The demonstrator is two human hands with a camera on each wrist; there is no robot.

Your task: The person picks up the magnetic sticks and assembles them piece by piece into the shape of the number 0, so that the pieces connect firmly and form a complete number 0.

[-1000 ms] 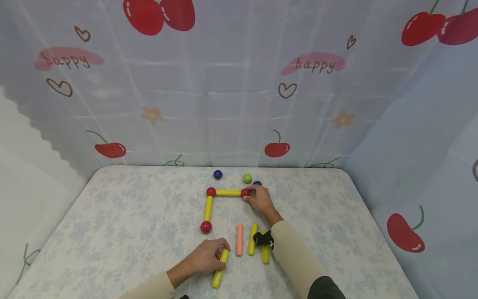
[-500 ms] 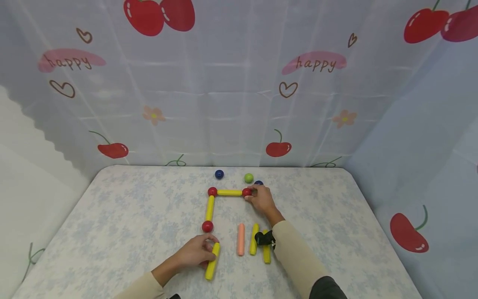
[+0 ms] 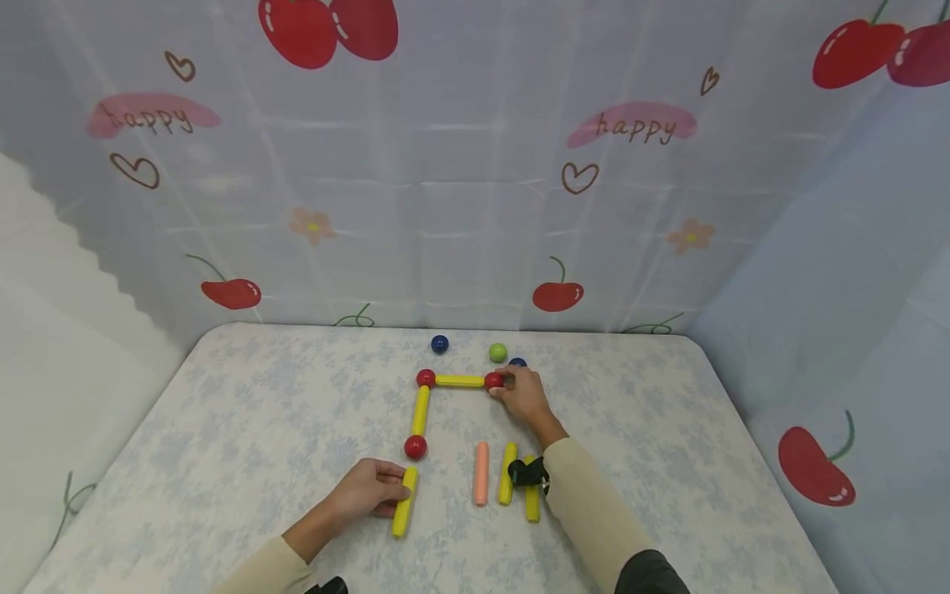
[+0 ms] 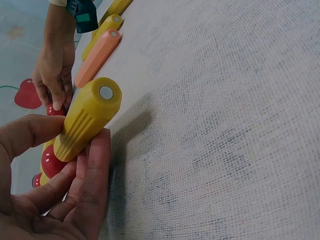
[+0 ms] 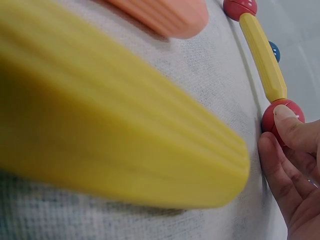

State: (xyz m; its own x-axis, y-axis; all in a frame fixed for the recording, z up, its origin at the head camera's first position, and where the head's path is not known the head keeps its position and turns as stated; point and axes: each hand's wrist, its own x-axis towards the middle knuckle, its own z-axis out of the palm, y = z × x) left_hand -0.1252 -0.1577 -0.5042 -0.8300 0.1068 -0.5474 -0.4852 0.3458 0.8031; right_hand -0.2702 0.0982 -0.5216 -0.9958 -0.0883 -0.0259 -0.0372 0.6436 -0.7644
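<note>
My left hand (image 3: 367, 491) pinches a yellow rod (image 3: 404, 503) between thumb and fingers, just below the near red ball (image 3: 416, 447). In the left wrist view that rod (image 4: 90, 117) shows a round metal disc on its end. My right hand (image 3: 525, 394) grips the red ball (image 3: 493, 380) at the right end of an L-shaped chain. A yellow rod (image 3: 459, 381) runs from that ball to the corner red ball (image 3: 425, 378). Another yellow rod (image 3: 420, 411) links the corner to the near red ball. Whether the held rod touches the near ball is hard to tell.
An orange rod (image 3: 482, 474) and two yellow rods, one (image 3: 508, 473) beside it and one (image 3: 532, 495) partly under the right wrist's camera, lie on the table (image 3: 260, 429). A blue ball (image 3: 439, 344), a green ball (image 3: 498, 352) and another blue ball (image 3: 517, 362) sit near the back edge.
My left hand has carried the yellow rod left and away from me, towards the near red ball. The right hand keeps its grip on the far right red ball.
</note>
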